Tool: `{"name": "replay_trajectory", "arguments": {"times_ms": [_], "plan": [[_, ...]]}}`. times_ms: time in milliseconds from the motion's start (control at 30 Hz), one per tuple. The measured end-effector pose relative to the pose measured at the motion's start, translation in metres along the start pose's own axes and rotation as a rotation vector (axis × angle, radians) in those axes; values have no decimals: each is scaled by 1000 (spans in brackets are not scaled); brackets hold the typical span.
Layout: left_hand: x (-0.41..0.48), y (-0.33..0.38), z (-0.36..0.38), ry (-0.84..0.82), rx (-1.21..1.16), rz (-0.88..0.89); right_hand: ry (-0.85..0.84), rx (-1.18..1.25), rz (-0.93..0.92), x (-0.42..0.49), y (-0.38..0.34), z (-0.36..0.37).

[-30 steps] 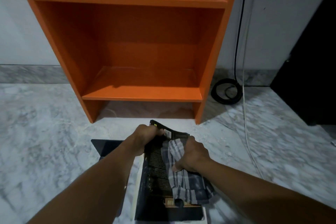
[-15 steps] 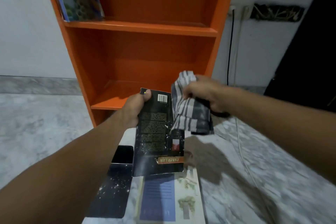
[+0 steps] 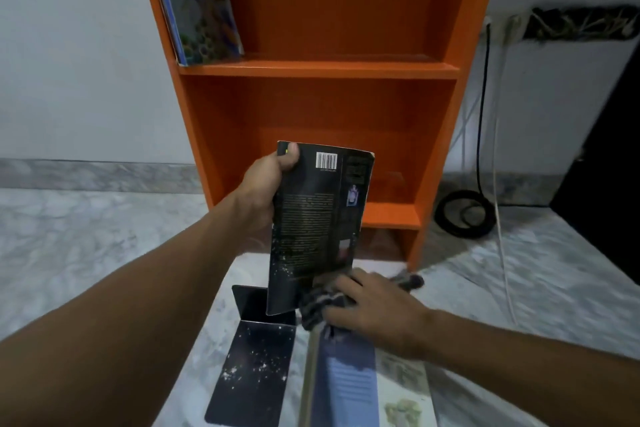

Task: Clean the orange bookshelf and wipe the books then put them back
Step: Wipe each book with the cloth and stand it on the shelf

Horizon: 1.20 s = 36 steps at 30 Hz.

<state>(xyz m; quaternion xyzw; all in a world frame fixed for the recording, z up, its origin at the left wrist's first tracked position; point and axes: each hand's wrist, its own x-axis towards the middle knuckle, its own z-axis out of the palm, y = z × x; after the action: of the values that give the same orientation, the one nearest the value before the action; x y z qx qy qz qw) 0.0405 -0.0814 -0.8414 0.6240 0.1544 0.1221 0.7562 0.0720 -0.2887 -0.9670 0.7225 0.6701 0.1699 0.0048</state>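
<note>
My left hand [image 3: 265, 191] grips a black paperback [image 3: 317, 222] by its upper left corner and holds it upright in front of the orange bookshelf [image 3: 318, 69]. Its back cover with a barcode faces me. My right hand [image 3: 375, 310] holds a grey striped cloth [image 3: 322, 303] bunched against the book's lower right corner. A book with a blue and white cover [image 3: 367, 381] lies on the floor under my right hand. Colourful books [image 3: 197, 0] lean at the left end of the upper shelf. The lower shelf holds nothing.
A black metal bookend [image 3: 258, 350] speckled with dust lies on the marble floor [image 3: 86, 246] left of the blue book. A coiled black cable [image 3: 464, 213] and a white cord [image 3: 502, 236] run down the wall right of the shelf. A dark object stands at the far right.
My left hand has raised the black book higher before the shelf. My right hand swept the cloth from the book's top right down to its lower right corner.
</note>
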Motion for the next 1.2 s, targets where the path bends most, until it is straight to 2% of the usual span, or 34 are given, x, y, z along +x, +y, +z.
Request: {"name": "replay_trajectory", "arguments": {"times_ms": [67,133,167,233,300,333,400,500,567,600,667,800,867,933,1000,1067,1200], "plan": [[1,0,-9,10,27,6,-30,46,40,-11,-2,-6],[1,2,-15,21,21,-6,220,225,155,-5,14,-24],[2,2,-17,21,18,-13,317,310,303,3,26,-39],[3,3,-16,8,21,-29,560,319,534,22,58,-71],[3,4,-11,-8,18,-44,752,335,622,37,79,-88],[3,6,-7,-15,8,-43,767,349,634,42,79,-89],[4,11,2,-32,-18,-26,587,305,550,40,65,-64],[5,17,8,-20,-45,25,211,157,191,8,23,-13],[4,19,7,22,-31,53,129,142,46,-11,15,-5],[4,19,7,44,-25,62,134,190,74,-15,17,-12],[3,19,5,77,-26,71,253,267,216,-11,27,-36],[3,18,1,79,-39,60,709,244,683,37,73,-110],[2,17,4,58,-31,48,868,141,790,63,90,-135],[2,18,12,17,-47,38,824,135,735,79,89,-131],[2,21,18,-15,-96,37,642,195,585,83,70,-108],[2,23,19,-35,-123,15,532,135,455,77,54,-84],[-3,24,10,-62,-107,-42,426,111,367,69,54,-75]]}}
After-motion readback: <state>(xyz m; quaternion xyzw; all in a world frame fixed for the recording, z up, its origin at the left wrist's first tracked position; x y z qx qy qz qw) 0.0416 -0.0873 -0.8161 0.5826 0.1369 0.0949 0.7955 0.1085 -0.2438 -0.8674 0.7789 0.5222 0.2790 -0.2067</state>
